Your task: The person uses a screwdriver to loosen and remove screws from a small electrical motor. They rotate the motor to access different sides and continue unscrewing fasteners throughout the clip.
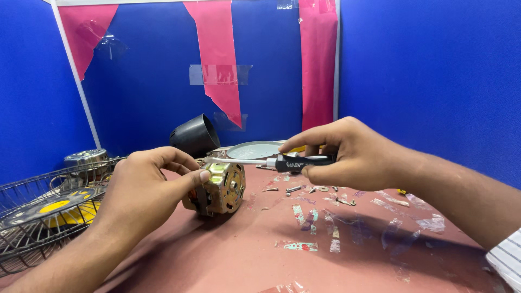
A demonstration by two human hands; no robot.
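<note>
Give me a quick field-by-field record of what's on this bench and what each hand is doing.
Left hand: left hand grips the small electric motor on the reddish table
Right hand: right hand holds a black-handled screwdriver, shaft pointing at the motor's top
Loose parts: screws and washers beside the motor
Far left: wire fan guard
Behind: black cone-shaped cover, grey round plate
Surroundings: blue partition walls

The left hand (144,187) sits at left of centre in the frame, its forearm rising from the lower left corner. Its fingers curl inward and the thumb points right, closed in a grasp. The right hand (347,154) is at right of centre, its forearm running in from the lower right edge. Its fingers and thumb pinch together, knuckles up, fingertips pointing left.
</note>
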